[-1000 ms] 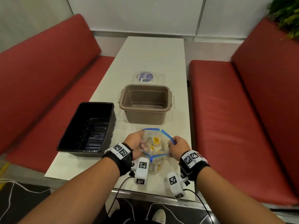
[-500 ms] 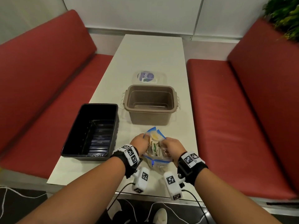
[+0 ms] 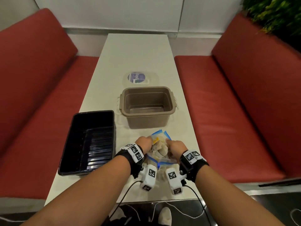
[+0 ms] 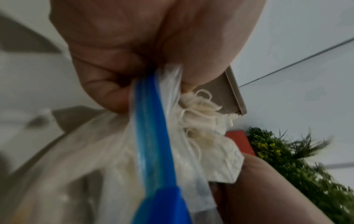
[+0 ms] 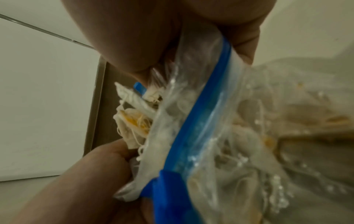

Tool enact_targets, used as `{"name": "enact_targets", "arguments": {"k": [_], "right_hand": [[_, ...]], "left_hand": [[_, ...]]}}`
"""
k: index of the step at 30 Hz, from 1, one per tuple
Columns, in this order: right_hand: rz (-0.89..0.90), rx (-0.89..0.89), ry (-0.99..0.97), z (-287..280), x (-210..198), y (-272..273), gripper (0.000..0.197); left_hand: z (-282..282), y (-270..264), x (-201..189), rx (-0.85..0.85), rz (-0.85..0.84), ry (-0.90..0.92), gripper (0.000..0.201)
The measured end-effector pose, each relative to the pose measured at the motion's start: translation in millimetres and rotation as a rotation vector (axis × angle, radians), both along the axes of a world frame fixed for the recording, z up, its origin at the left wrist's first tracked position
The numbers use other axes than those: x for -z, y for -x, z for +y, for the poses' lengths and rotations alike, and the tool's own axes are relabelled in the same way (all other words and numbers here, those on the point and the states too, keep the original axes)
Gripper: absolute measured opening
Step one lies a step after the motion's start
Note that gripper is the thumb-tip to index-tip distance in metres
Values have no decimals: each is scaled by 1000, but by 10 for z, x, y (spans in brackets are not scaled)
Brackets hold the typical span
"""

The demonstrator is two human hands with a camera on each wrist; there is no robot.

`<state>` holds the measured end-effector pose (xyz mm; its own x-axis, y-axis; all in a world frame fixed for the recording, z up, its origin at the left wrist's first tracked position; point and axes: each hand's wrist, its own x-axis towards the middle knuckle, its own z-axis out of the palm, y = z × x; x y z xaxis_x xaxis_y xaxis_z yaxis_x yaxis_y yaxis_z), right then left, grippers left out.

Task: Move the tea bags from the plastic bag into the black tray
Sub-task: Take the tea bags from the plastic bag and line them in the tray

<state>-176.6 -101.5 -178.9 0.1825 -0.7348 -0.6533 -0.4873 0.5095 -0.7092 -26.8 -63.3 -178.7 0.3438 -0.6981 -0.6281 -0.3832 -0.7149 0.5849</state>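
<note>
My left hand & right hand each pinch a side of the plastic bag on the tabletop, prob to hold it open. Tea bags poke out. Black tray waits nearby, left.

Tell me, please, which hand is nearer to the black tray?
Left. The left hand grips the plastic bag beside the black tray; the right hand grips its far side.

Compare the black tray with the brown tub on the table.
The black tray is dark, shallow, with a ribbed floor; the brown tub is taller, smooth inside, with side handles. The tray sits left of the hands, the tub straight beyond them. Both are open-topped and hold no tea bags.
</note>
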Motion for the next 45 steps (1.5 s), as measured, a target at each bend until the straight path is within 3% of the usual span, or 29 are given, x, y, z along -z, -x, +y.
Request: {"name": "enact_targets", "arguments": {"k": [4,7,8,10,14,16,18,21,25,30,36,38,41,45], "right_hand": [[-22,15,46,43,70,44,18],[-98,80,116,82,80,143,22],[-78,40,195,101,60,169,18],[0,-60,391,118,53,226,13],[205,-286,672,130,23,259,28],[276,-356,704,115,-50,223,29],[357,-430,699,92,-85,167,23],[497,-501,583,75,-125,66,25],[584,-493,516,46,-162,-33,28],[480,-467,455,-8,-203,-154,6],[413,-469,601,-118,-565,-292,12],[365,-441,654,-158,-752,-319,16],[277,-441,744,-179,-1027,-386,6],[201,-470,840,-176,-1234,-601,3]], "left_hand": [[-23,-55,-61,-4,-99,-14,38],[-28,-97,-160,103,-216,79,24],[-25,-102,-209,162,-245,112,14],[-32,-98,-296,249,-254,147,22],[-19,-19,-424,378,-250,172,8],[-38,43,-448,450,-320,156,28],[-82,92,-424,546,-495,113,37],[-113,120,-384,586,-657,31,31],[-121,112,-396,571,-685,18,21],[-146,16,-532,537,-582,65,21],[-95,-314,-1054,505,-491,288,21],[-49,-523,-1290,441,-499,390,18],[62,-942,-1638,365,-537,482,13],[176,-1474,-1839,393,-714,391,10]]}}
